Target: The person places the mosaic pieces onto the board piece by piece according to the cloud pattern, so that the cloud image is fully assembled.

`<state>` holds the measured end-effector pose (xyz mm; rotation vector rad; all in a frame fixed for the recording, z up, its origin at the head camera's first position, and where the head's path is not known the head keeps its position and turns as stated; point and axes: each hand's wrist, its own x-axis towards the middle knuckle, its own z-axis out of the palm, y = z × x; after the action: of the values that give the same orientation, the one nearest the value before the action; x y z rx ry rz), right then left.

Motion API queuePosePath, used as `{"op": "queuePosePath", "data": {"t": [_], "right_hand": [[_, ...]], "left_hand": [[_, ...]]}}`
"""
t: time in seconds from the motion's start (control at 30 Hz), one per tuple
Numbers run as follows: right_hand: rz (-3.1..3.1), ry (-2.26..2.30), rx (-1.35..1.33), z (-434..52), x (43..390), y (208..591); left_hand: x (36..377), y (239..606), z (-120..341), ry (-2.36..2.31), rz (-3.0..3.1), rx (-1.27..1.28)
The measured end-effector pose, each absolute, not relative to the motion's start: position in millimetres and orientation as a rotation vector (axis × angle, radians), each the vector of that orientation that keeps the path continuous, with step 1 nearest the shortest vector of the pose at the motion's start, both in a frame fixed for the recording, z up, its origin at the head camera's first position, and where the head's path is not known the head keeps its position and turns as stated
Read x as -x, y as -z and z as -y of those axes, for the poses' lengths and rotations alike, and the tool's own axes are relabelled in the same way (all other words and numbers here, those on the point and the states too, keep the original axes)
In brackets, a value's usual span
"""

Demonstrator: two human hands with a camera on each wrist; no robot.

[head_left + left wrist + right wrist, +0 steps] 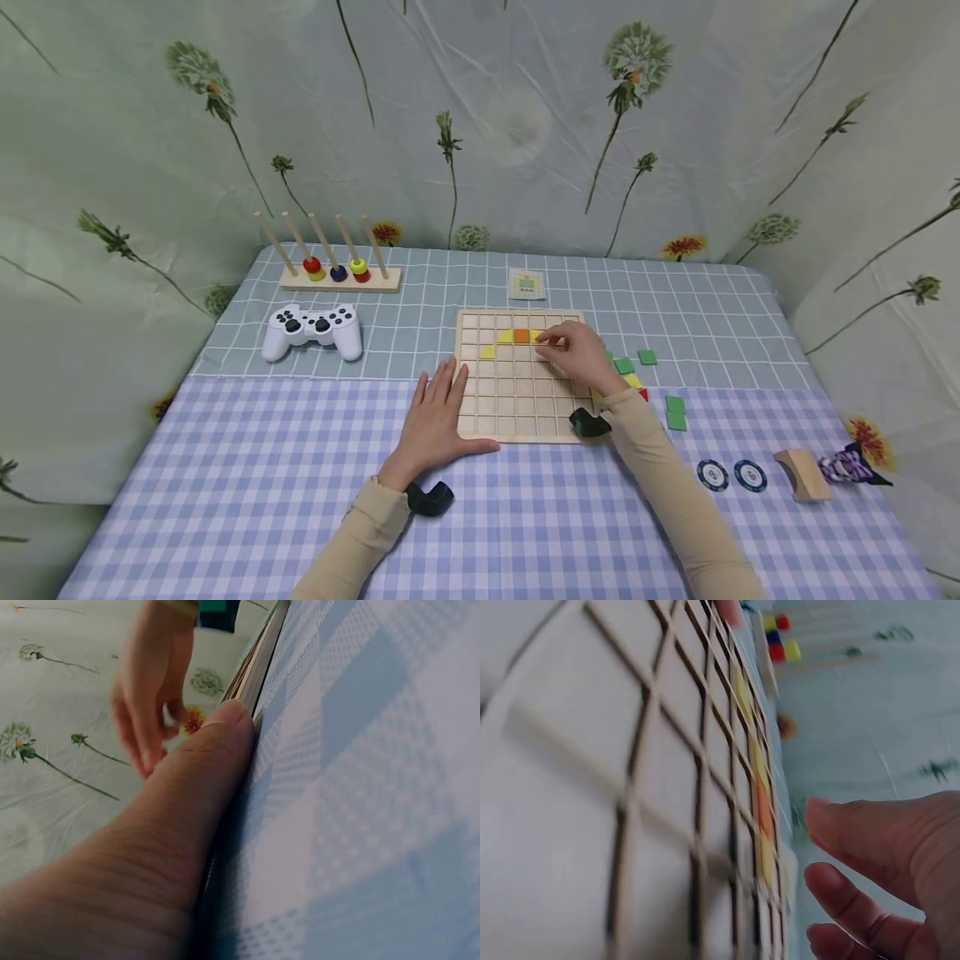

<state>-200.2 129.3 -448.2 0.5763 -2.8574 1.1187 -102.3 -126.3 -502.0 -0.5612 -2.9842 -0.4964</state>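
A wooden grid board (517, 408) lies in front of me. My left hand (435, 425) rests at its left edge with fingers spread; its thumb (202, 761) lies along the board's near edge. Over the upper right of the grid is my right hand (581, 354), its thumb and fingers bent with a gap between them and no piece there. Close to its fingertips sits a yellow piece (767, 859), right of an orange square (521, 336). Two more yellow pieces, one beside the orange square and a lower yellow piece (487, 352), are in the grid.
Green squares (647, 357), with yellow and red pieces, lie right of the board, partly behind my forearm. A pattern card (527, 284) is behind it. A game controller (311, 329) and peg stand (341, 282) are left; poker chips (750, 476) and a wooden arch block (804, 475) right.
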Motion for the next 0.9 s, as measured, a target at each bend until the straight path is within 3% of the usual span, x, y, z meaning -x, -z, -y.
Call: {"op": "queuePosePath", "data": {"t": [0.4,0.9], "right_hand": [[2.945,-0.988,-0.338,-204.7,194.1,442.1],[3.027,-0.846,-0.367,-215.2,193.6,452.6]], "left_hand": [[103.0,503.1,127.0,0.493,2.995,0.563],[103.0,502.5,127.0,0.506,3.001,0.564]]}}
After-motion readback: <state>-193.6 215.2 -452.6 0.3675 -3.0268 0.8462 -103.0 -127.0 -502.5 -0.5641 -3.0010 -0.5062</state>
